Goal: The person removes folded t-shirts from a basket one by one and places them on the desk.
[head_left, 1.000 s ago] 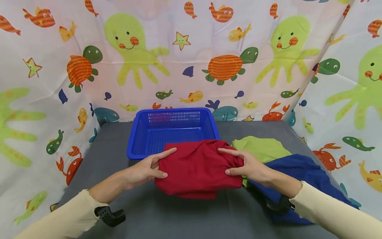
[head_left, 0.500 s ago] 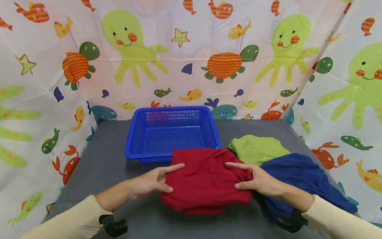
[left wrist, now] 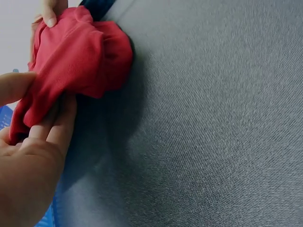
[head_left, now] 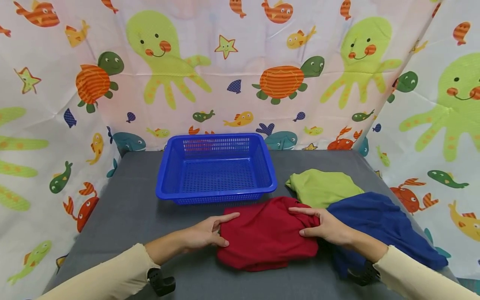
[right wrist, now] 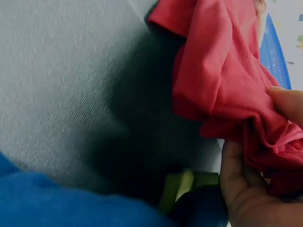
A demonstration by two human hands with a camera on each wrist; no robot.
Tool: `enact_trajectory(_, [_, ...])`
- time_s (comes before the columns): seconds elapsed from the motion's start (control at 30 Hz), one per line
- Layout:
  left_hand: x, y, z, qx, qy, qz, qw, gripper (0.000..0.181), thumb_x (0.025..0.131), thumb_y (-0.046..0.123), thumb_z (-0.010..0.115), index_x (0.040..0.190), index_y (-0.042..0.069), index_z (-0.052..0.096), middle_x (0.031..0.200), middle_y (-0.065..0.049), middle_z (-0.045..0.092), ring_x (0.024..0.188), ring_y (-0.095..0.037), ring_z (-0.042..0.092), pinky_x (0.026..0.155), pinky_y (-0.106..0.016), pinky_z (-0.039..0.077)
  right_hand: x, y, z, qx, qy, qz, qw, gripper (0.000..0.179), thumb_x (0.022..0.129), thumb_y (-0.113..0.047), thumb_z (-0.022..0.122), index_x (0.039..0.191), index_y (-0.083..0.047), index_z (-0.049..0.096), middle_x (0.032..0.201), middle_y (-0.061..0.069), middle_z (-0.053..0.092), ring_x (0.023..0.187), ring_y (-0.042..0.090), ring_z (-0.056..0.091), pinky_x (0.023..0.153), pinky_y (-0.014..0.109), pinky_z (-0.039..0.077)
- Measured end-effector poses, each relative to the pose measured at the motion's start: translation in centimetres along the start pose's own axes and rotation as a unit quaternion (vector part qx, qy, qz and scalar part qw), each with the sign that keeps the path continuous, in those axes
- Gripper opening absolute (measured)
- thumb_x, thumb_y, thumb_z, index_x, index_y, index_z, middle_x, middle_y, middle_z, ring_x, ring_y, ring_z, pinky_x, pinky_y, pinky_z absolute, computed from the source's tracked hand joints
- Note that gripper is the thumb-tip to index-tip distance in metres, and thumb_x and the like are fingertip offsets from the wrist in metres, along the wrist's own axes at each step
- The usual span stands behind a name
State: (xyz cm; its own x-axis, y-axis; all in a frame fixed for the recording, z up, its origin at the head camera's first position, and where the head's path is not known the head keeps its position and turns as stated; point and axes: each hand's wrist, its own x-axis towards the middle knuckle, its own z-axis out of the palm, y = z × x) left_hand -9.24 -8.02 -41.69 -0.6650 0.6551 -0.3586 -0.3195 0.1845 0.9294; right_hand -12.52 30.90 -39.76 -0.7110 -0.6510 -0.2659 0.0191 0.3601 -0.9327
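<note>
A folded red cloth (head_left: 268, 237) is between my two hands, in front of the basket and close over the grey table. My left hand (head_left: 204, 234) grips its left end, thumb on top; in the left wrist view the fingers (left wrist: 61, 125) run underneath. At the right end my right hand (head_left: 333, 227) holds the bunched edge between thumb and fingers, which the right wrist view shows curled under the red cloth (right wrist: 222, 71). A dark shadow lies below it in both wrist views. Whether its underside touches the table I cannot tell.
Behind the cloth stands a blue plastic basket (head_left: 161, 183) with perforated walls. To the right lie a crumpled lime-green cloth (head_left: 324, 187) and a blue cloth (head_left: 382, 229). A curtain printed with sea animals (head_left: 232, 37) encloses the grey table (head_left: 138, 200) at back and sides.
Both hands have brought the red cloth lower, toward me and a little right, away from the basket's front rim. The grip at both ends looks the same.
</note>
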Motion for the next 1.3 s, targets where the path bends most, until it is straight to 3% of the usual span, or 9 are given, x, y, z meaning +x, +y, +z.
enact_trajectory(0.03, [0.2,-0.1,0.0,0.006,0.004,0.002,1.0000,0.084,0.088,0.000,0.067,0.161,0.021,0.030,0.151,-0.013,0.033,0.095,-0.014,0.048,0.085,-0.025,0.045,0.1,0.3,-0.1,-0.006,0.001,-0.004,1.0000,0.065,0.094,-0.011,0.069,0.154,-0.008,0.043,0.147,0.029,0.048,0.117,0.005,0.061,0.092,0.025,0.056])
enact_trajectory(0.13, [0.6,-0.6,-0.3,0.019,0.011,-0.004,0.9997,0.084,0.088,-0.002,0.067,0.160,0.022,0.031,0.150,-0.015,0.032,0.074,-0.014,0.039,0.077,-0.025,0.043,0.3,1.0,-0.1,-0.021,-0.009,-0.013,0.9997,0.066,0.093,-0.011,0.071,0.153,-0.006,0.043,0.150,0.030,0.043,0.119,0.000,0.057,0.093,0.022,0.054])
enact_trajectory(0.27, [0.6,-1.3,-0.4,0.000,0.016,-0.016,0.9998,0.084,0.088,-0.005,0.066,0.160,0.023,0.033,0.155,-0.017,0.027,0.086,-0.015,0.049,0.074,-0.024,0.046,0.5,1.4,0.0,-0.040,-0.023,-0.014,0.9988,0.066,0.093,-0.014,0.072,0.152,-0.005,0.044,0.154,0.030,0.039,0.124,-0.001,0.049,0.096,0.018,0.049])
enact_trajectory(0.37, [0.3,-1.8,-0.5,-0.033,0.008,-0.012,0.9994,0.085,0.087,-0.007,0.064,0.160,0.021,0.031,0.160,-0.017,0.024,0.114,-0.018,0.053,0.081,-0.025,0.051,0.6,1.4,0.0,-0.044,-0.032,0.002,0.9985,0.064,0.095,-0.015,0.070,0.153,-0.008,0.044,0.156,0.027,0.037,0.132,0.013,0.043,0.097,0.017,0.047])
enact_trajectory(0.5, [-0.3,-2.3,-0.8,-0.051,-0.003,-0.008,0.9987,0.086,0.087,-0.009,0.063,0.161,0.018,0.028,0.159,-0.017,0.027,0.104,-0.015,0.058,0.082,-0.025,0.052,0.9,1.3,0.5,-0.041,-0.046,0.035,0.9975,0.062,0.097,-0.021,0.067,0.154,-0.015,0.044,0.159,0.022,0.034,0.140,0.035,0.034,0.099,0.019,0.046])
enact_trajectory(0.6, [-0.6,-2.5,-1.0,-0.038,-0.016,-0.021,0.9989,0.086,0.089,-0.005,0.065,0.162,0.020,0.027,0.156,-0.016,0.028,0.091,-0.012,0.057,0.081,-0.025,0.050,1.1,1.2,0.9,-0.038,-0.051,0.060,0.9962,0.059,0.099,-0.025,0.065,0.154,-0.018,0.045,0.159,0.021,0.033,0.143,0.039,0.031,0.101,0.024,0.044])
enact_trajectory(0.87, [-0.1,-2.2,-1.5,-0.026,-0.057,-0.023,0.9978,0.085,0.093,0.002,0.067,0.163,0.022,0.022,0.163,-0.015,0.028,0.129,-0.019,0.055,0.101,-0.028,0.050,1.1,1.9,0.1,-0.002,-0.065,0.092,0.9936,0.052,0.104,-0.027,0.057,0.153,-0.014,0.045,0.146,0.018,0.046,0.126,0.023,0.048,0.092,0.028,0.049])
enact_trajectory(1.1, [0.2,-2.3,-1.8,-0.042,-0.083,-0.008,0.9956,0.086,0.094,0.001,0.067,0.163,0.019,0.019,0.163,-0.017,0.031,0.133,-0.020,0.055,0.104,-0.029,0.050,0.9,2.4,-0.8,0.020,-0.093,0.079,0.9923,0.052,0.106,-0.025,0.054,0.154,-0.011,0.043,0.139,0.014,0.052,0.116,0.013,0.055,0.091,0.028,0.052])
enact_trajectory(1.3, [0.0,-2.2,-2.1,-0.017,-0.060,-0.024,0.9978,0.082,0.097,0.014,0.066,0.163,0.027,0.020,0.164,-0.017,0.026,0.133,-0.024,0.053,0.103,-0.035,0.050,0.8,1.6,-1.5,-0.005,-0.104,0.081,0.9913,0.049,0.107,-0.025,0.051,0.153,-0.012,0.045,0.144,0.017,0.050,0.119,0.014,0.053,0.093,0.030,0.050])
